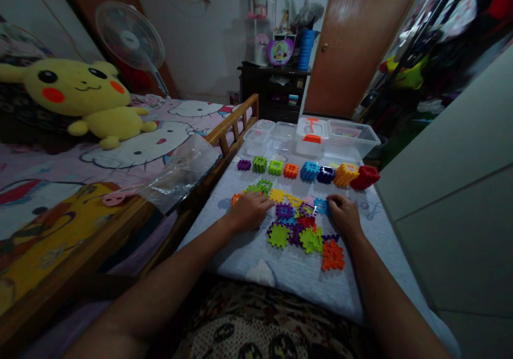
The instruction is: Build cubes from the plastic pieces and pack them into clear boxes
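Patterned clothing (240, 321) is lying nearest. Toothed tiles (279, 236) are lying heaped on the table (236, 257); left hand (250, 209) is curving over them, right hand (345, 215) curling at a blue tile (321, 205), grips indeterminable. Fan label (129, 40) is showing illegibly.

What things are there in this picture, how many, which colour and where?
tile stacks: eight, several colours, row across table
loose tiles: many, mixed colours, around hands
containers: several, clear, table's far end
table: one, pale blue cover, centre
bed: one, pink printed sheet, left
plush toy: one, yellow, on bed
plastic bag: one, clear, at bed's edge
fan: one, pale, behind plush toy
cabinet: one, dark, far wall
heart-shaped thing: one, purple, on cabinet
door: one, brown, right of cabinet
hanging clothes: several, mixed, upper right
panel: one, pale, right
patterned clothing: dark, bottom centre
left hand: one, among loose tiles
right hand: one, beside light-blue tile
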The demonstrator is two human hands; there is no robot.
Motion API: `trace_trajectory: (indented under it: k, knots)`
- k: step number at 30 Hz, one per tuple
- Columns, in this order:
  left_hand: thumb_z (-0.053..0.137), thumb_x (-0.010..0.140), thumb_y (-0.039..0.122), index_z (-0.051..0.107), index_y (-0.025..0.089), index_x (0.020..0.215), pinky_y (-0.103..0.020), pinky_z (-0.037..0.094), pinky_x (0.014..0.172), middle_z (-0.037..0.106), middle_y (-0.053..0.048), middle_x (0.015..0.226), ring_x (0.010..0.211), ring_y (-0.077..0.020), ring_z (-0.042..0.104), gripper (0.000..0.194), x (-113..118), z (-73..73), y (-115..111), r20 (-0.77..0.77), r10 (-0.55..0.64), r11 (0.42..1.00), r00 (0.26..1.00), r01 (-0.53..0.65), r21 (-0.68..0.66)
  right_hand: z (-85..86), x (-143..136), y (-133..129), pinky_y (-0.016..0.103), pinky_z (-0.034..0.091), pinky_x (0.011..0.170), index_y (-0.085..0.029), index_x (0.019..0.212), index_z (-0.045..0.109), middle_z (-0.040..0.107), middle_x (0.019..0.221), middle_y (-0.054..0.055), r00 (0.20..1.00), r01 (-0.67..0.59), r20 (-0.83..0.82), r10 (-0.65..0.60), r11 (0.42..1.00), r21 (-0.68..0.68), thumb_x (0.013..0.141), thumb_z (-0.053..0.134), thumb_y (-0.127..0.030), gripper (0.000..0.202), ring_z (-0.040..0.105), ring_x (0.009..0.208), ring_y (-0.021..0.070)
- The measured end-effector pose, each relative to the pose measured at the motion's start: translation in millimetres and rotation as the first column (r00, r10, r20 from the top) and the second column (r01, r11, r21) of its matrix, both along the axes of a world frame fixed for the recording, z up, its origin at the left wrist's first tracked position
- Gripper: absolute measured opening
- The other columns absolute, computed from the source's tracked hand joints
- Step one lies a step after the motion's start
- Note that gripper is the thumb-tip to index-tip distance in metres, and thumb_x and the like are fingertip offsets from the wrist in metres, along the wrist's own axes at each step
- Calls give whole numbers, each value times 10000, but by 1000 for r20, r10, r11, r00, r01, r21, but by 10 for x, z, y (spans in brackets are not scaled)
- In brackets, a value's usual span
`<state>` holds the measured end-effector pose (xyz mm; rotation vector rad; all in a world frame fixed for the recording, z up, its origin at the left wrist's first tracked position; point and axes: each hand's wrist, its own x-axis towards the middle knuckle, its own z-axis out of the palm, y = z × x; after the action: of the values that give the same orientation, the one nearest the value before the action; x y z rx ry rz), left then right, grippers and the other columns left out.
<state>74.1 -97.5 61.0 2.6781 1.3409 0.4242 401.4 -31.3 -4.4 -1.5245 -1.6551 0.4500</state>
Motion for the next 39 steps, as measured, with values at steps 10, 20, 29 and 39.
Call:
trace_trajectory:
  k: [10,20,29,39]
  knots:
    - [490,770,117,721,218,1003,-309,515,855,719,-29,905,855,-189,653,344,-436,123,-136,340,169,923,925,-28,-384,-24,11,13,366,517,779,-192,802,726,757,827,84,1000,3,15,-3,1000,-3,746,504,-405,313,668,761,237]
    - [593,862,210,645,189,1121,-427,443,1040,679,-118,1184,1140,-259,598,265,-394,-145,-342,275,145,975,951,-91,-201,-1,8,2,353,522,767,-188,791,728,756,822,86,1000,-3,14,3,1000,-5,741,511,-411,315,669,756,233]
    - [739,765,244,586,213,1249,-428,411,1069,619,-116,1304,1231,-283,542,508,-494,-166,-418,113,139,960,984,-106,-259,-11,14,15,364,519,784,-191,790,728,757,832,88,1000,2,24,-1,1000,-12,737,515,-415,313,668,756,236]
    - [733,767,324,602,192,1209,-379,439,1016,592,-100,1219,1151,-266,553,480,-375,-27,-300,-43,147,942,988,-153,-300,-10,16,13,352,519,771,-184,798,726,753,825,87,999,-4,33,4,1000,-5,741,504,-411,323,670,763,235]
